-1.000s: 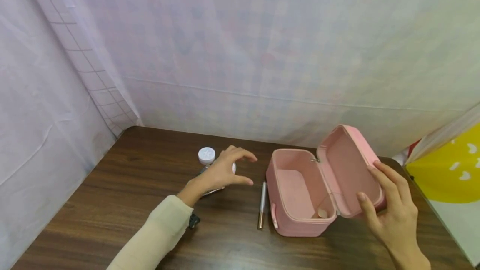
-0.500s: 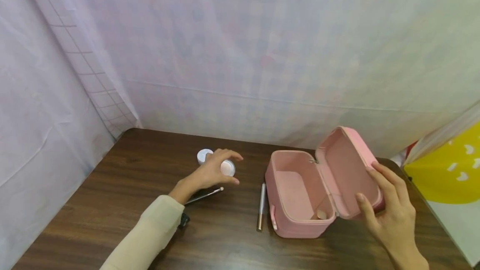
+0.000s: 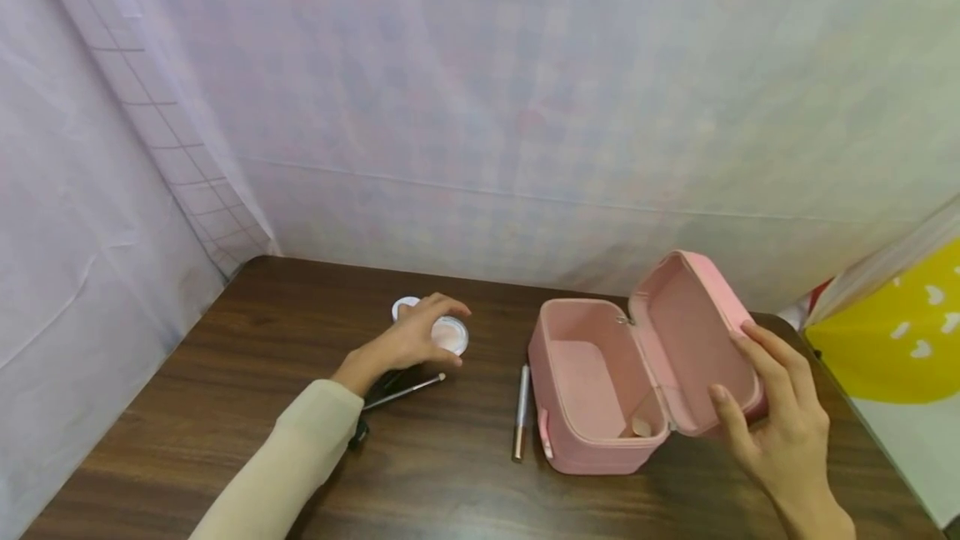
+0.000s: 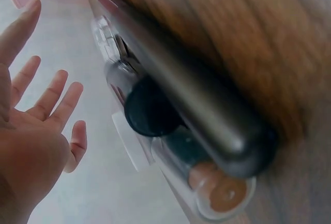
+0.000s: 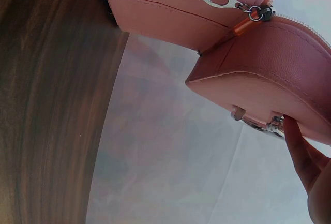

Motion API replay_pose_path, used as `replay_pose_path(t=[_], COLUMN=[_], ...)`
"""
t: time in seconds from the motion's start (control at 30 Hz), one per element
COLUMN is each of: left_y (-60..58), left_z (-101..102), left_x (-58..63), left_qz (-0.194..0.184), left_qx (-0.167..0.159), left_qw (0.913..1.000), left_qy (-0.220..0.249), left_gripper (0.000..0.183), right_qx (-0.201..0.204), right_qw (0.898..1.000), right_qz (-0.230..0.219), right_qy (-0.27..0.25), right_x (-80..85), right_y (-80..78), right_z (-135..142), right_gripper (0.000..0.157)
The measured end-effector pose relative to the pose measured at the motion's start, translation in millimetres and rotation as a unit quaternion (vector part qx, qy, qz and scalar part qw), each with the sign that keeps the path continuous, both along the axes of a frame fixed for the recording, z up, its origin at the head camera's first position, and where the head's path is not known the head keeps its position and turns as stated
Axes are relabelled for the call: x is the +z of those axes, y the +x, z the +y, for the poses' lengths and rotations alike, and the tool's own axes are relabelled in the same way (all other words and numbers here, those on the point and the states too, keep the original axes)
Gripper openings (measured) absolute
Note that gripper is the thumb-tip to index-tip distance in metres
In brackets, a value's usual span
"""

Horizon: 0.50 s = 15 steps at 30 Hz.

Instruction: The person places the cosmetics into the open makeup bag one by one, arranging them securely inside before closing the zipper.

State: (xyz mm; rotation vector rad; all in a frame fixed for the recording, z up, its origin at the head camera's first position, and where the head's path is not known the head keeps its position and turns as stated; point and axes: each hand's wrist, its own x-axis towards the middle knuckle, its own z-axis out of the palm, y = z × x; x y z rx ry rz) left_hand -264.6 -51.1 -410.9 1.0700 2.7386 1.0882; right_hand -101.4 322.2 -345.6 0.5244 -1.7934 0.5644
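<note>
My left hand (image 3: 408, 338) reaches over the table with thumb and fingers spread around a round, pale-centred compact (image 3: 450, 337); contact cannot be made out. Behind its fingers a white round lid or jar (image 3: 405, 304) is partly hidden. Below the hand lies a thin makeup brush (image 3: 408, 392). A dark grey tapered tube (image 4: 191, 84) and a clear bottle with an orange-brown end (image 4: 225, 195) appear close in the left wrist view. My right hand (image 3: 783, 415) holds the raised lid (image 3: 705, 340) of a pink cosmetic case (image 3: 588, 457), thumb inside, fingers outside.
A silver and copper pen-like tube (image 3: 521, 415) lies just left of the case. Inside the case, a small beige item (image 3: 641, 427) sits in the near corner. White curtains (image 3: 480, 107) hang behind the brown table (image 3: 442, 482). Something yellow (image 3: 892, 348) is at the right.
My left hand has moved left and come around the compact, which shows more fully between thumb and fingers. The right hand stays on the lid.
</note>
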Motion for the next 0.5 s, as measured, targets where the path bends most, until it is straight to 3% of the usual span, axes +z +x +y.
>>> replay_pose_path(t=[0.5], left_y=[-5.8], left_z=[-1.8], left_x=[-5.8], left_qz=[-0.008], left_qx=[0.018], left_qw=[0.9981], left_qy=[-0.058], left_gripper=[0.069], right_qx=[-0.003], right_qw=[1.000], right_qz=[-0.003], right_qy=[-0.002], right_x=[-0.9], right_y=[1.7], right_z=[-0.2], right_gripper=[0.060])
